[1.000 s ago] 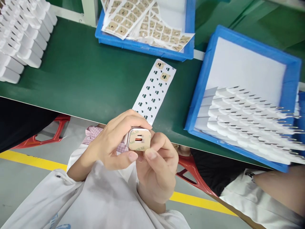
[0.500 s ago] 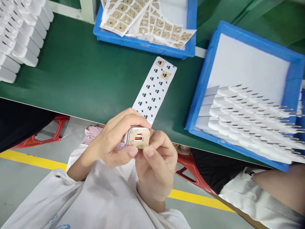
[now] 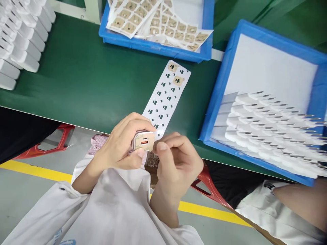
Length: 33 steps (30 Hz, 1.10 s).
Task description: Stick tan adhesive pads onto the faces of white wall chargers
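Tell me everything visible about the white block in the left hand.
The white block looks like plastic, with rounded corners. Its end facing the camera carries a tan label with greenish print, around two slots, the larger one orange-red inside. The left hand grips it near the green bench. Fingertips of the right hand are close beside it; contact is unclear.

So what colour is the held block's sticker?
The sticker is tan with greenish letters; see the head view.
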{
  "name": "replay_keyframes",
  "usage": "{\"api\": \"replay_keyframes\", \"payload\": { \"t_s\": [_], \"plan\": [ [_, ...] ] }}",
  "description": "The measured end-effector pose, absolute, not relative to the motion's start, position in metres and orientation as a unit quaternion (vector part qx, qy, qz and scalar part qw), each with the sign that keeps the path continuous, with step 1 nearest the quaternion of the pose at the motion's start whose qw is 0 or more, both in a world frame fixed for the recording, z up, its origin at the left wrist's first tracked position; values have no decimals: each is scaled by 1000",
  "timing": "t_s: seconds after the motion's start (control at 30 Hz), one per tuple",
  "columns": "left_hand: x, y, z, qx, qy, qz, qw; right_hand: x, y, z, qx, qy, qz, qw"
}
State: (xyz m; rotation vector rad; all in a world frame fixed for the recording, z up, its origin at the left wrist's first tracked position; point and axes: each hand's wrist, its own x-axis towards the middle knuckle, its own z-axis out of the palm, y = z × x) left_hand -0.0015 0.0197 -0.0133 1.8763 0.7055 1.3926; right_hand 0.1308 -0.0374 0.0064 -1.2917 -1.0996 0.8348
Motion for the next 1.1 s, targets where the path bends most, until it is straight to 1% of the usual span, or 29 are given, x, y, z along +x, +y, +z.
{"api": "replay_keyframes", "payload": {
  "t_s": [0.1, 0.23, 0.37, 0.53, 0.63, 0.73, 0.8, 0.93, 1.0, 1.1],
  "plan": [
    [0, 20, -14, 719, 254, 531, 369, 129, -36, 4, -536, -469, 372, 595],
    [2, 19, -16, 713, 234, 525, 403, 119, -33, 4, -531, -468, 438, 554],
    [0, 19, -20, 713, 235, 521, 405, 119, -30, -3, -511, -465, 470, 548],
    [-1, 24, -32, 708, 232, 530, 405, 125, -26, -13, -477, -422, 553, 537],
    [1, 25, -39, 729, 239, 522, 374, 124, -22, -12, -512, -423, 524, 534],
    [5, 25, -41, 751, 251, 513, 332, 125, -19, -9, -571, -442, 475, 503],
    [6, 25, -40, 751, 245, 518, 329, 127, -18, -8, -574, -444, 482, 492],
    [7, 24, -42, 745, 232, 522, 344, 130, -16, -11, -549, -406, 534, 499],
    [7, 23, -44, 750, 235, 517, 338, 130, -15, -11, -551, -397, 534, 504],
    [6, 21, -46, 769, 255, 494, 315, 129, -14, -5, -602, -439, 457, 486]
  ]
}}
